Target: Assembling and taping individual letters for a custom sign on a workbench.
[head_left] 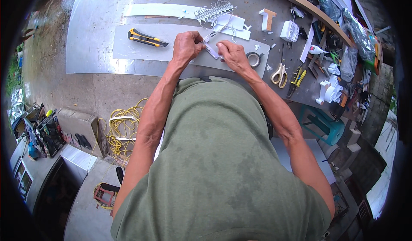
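Observation:
Over the grey sheet [163,54], my two hands meet at a small whitish piece [211,51] with thin wires running from it. My left hand [187,48] is closed, thumb and fingertips pinched at the wire side of the piece. On the other side, my right hand [234,55] is closed with its fingertips at the piece's edge. Exactly what lies under the fingertips is too small to make out. Just beyond, a bundle of white modules on wires [213,12] rests on white strips [234,28]. A roll of dark tape [254,60] lies beside my right hand.
A yellow-black utility knife [147,37] lies left of my hands. To the right are scissors [280,74], yellow-handled pliers [297,79], white hollow shapes [289,31] and scattered tools. Yellow cable [120,131] is coiled on the floor, and a teal stool [324,125] stands at right.

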